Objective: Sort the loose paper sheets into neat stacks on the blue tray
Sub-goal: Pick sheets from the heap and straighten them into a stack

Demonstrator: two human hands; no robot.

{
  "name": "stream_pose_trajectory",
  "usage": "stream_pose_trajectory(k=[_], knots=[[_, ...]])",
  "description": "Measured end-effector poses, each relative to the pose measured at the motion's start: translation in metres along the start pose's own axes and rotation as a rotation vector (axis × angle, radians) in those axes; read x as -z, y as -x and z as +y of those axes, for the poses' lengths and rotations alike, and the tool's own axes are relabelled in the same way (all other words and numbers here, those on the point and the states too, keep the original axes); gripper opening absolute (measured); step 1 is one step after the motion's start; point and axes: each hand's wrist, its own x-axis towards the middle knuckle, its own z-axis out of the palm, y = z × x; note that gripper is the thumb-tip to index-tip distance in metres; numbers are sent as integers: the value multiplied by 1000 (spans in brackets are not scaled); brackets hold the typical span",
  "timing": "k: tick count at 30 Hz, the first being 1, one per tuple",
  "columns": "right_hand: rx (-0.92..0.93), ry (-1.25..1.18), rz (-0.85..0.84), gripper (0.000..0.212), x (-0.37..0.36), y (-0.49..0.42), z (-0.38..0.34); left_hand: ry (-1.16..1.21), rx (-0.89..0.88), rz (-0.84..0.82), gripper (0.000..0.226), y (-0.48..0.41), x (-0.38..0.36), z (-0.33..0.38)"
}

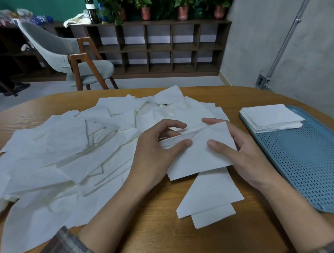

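A white paper sheet [197, 155] is held between both hands just above the wooden table [158, 230], its upper edge partly folded over. My left hand [153, 156] pinches its left side between thumb and fingers. My right hand [244, 155] grips its right side, thumb on top. A wide heap of loose white sheets [63, 151] covers the table's left and middle. Two more sheets [209, 198] lie below the held one. At the right sits the blue perforated tray [303, 161] with one neat stack of sheets [270, 117] at its far end.
Beyond the table stand a grey chair with wooden legs [70, 54] and a low dark shelf unit [159, 48] with potted plants on top. A grey wall with a conduit pipe [284, 39] is at the right. The tray's near part holds nothing.
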Motion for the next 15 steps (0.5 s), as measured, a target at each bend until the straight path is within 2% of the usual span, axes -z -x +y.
stream_pose_trajectory(k=[6,10,12,15], knots=[[25,6,9,44,-4,2,-4,8,-46,57,27,-1,-2,-3],[62,53,53,59,-4,-1,-7,-125,-148,149,26,-1,-5,-9],[59,-74,55,69,-2,-1,-8,-168,-165,177,31,-2,-4,-7],[13,-310,85,77,0,-1,-10,88,-17,0,40,0,-1,3]])
